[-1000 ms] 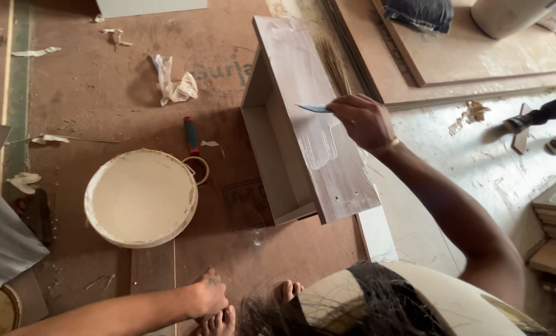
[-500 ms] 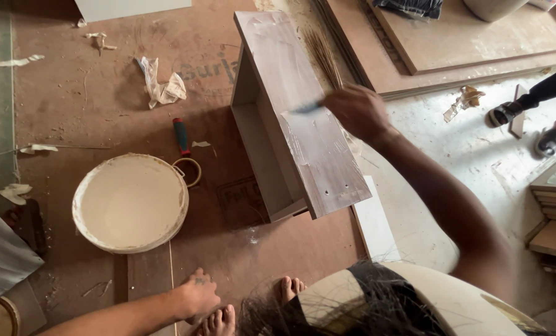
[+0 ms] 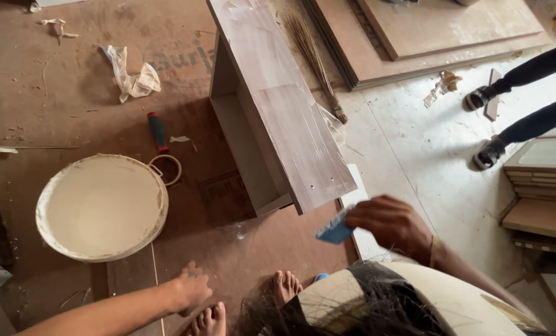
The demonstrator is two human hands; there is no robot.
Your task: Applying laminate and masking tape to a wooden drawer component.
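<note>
My right hand (image 3: 391, 225) holds a small blue spreader (image 3: 335, 229) just off the near end of a long wooden box (image 3: 278, 112), which lies on its side with a pale film of glue on its top panel. My left hand (image 3: 189, 287) rests flat on the brown floor board beside my bare feet (image 3: 284, 287). A round white pan of glue (image 3: 100, 206) sits left of the box, a little ahead of that hand.
A red and green screwdriver (image 3: 158, 131) and a crumpled cloth (image 3: 132, 78) lie on the board. A small broom (image 3: 318, 62) lies right of the box. Stacked boards (image 3: 440, 37) are at the back, more panels (image 3: 542, 186) at right. Another person's legs (image 3: 527, 99) stand there.
My right hand has drawn the blue spreader down along the box's top panel, from the far part to past its near end. My left hand has stayed on the floor.
</note>
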